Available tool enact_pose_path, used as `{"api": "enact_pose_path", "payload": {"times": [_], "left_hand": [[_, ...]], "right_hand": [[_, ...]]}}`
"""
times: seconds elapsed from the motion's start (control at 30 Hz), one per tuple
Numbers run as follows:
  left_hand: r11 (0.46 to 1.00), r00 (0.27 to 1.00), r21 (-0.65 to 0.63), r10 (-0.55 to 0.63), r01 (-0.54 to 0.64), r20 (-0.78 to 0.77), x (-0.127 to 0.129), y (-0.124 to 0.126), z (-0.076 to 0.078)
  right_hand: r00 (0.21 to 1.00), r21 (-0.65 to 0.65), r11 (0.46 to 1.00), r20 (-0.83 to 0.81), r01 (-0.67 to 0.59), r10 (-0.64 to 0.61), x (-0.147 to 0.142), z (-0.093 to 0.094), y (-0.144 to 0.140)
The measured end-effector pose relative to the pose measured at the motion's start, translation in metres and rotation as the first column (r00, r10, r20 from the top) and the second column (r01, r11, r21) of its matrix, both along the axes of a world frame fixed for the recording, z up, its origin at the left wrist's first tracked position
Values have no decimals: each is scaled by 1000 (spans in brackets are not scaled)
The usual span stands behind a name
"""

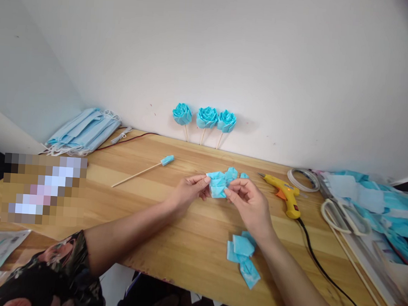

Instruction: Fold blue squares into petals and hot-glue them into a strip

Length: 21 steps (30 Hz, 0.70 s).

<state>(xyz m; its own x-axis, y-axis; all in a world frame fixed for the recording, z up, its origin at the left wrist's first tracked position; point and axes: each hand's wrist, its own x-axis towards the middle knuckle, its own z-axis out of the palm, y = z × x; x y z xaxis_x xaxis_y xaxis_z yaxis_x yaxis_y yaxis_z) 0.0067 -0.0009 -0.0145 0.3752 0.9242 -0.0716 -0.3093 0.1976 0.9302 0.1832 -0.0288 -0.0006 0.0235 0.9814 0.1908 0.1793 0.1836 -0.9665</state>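
**Blue fabric rose number four, mid-fold**

Both hands meet around the centre of the frame, just above the tabletop. The left hand (189,190) pinches the left edge of a folded blue fabric piece (217,184) between thumb and fingertips, and the right hand (247,200) is closed on its right side, fingers curled in. So the piece is held between the two, slightly off the wooden table (170,234). It looks like a petal being folded, though I can't tell the exact crease from here.

Just behind the hands sit a few more loose blue bits (231,173). Lower down, near the right wrist, there's a small pile of folded petals (243,257) waiting. Left of the hands lies a wooden skewer (136,174) with only a tiny blue bud on its tip.

Further right: a yellow glue gun (286,196) with its black cord trailing to the lower right, scissors (342,216), and a heap of cut-up scraps (379,198).

At the back wall, three finished roses (206,117) stand on sticks. Upper left, a stack of face masks (83,130).

My read: three done, the next one barely started, with plenty of petals left to fold and glue.
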Motion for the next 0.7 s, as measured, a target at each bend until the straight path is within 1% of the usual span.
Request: {"api": "enact_pose_path", "payload": {"times": [0.13, 0.4, 0.6, 0.7], "left_hand": [[1000, 1000, 0, -8, 8, 24, 1, 0, 0], [998, 993, -49, -22, 28, 113, 2, -1, 0], [998, 990, -64, -7, 17, 144, 3, -2, 2], [997, 985, -66, -28, 40, 171, 3, -2, 3]], "right_hand": [[1000, 10, 1000, 19, 4, -4, 0, -1, 0], [999, -8, 1000, 41, 21, -21, 0, -1, 0], [999, -11, 999, 43, 32, -32, -2, 0, -1], [999, -9, 999, 38, 36, -36, -2, -1, -1]]}}
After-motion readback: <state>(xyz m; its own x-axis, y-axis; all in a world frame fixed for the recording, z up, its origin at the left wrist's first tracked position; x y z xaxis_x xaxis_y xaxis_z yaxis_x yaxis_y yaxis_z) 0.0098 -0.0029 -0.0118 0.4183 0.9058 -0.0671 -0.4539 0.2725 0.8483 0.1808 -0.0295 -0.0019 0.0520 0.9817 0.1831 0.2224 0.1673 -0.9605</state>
